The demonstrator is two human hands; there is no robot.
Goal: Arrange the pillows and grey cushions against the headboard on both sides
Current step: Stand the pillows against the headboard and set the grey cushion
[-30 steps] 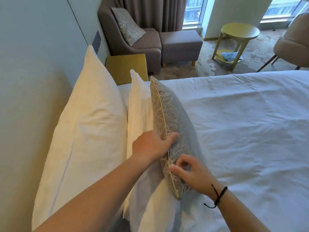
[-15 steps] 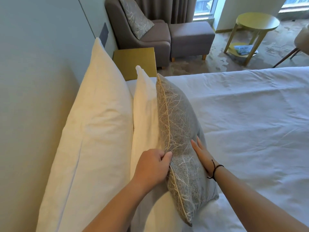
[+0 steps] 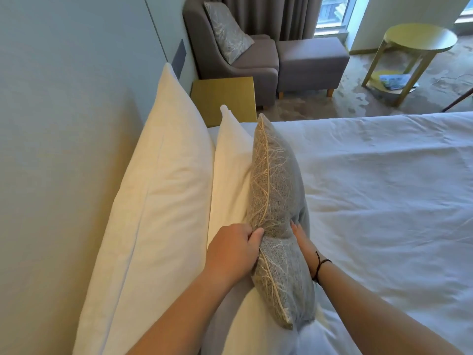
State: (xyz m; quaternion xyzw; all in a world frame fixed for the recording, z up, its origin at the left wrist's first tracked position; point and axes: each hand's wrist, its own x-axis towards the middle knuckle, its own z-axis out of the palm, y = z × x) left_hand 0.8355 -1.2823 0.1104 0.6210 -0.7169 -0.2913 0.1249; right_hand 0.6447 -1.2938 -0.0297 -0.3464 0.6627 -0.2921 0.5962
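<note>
One white bed (image 3: 384, 213); two white pillows, the big one (image 3: 158, 213) against the headboard (image 3: 64, 175), the smaller (image 3: 230, 170) before it. One grey cushion (image 3: 275, 201) stands upright in front, left hand (image 3: 231, 249) pinching its edge, right hand (image 3: 303, 242) flat against its face. Armchair (image 3: 230, 47) beyond.

A pale grey-green panelled wall (image 3: 64, 73) fills the left side, with a dark rectangular switch plate (image 3: 181, 57) set into it. Beyond it stands a grey upholstered armchair (image 3: 225, 60) carrying a grey leaf-patterned cushion (image 3: 227, 32), and a matching grey square footstool (image 3: 311, 61) on short wooden legs sits just beside it. A mustard-yellow square bedside table (image 3: 225, 98) stands in front of the armchair. Dark grey curtains (image 3: 266, 14) hang by a bright daylit window (image 3: 332, 14). A round yellow-green side table (image 3: 419, 39) stands on mottled beige carpet (image 3: 358, 98), with what may be magazines (image 3: 393, 80) on its lower shelf.
</note>
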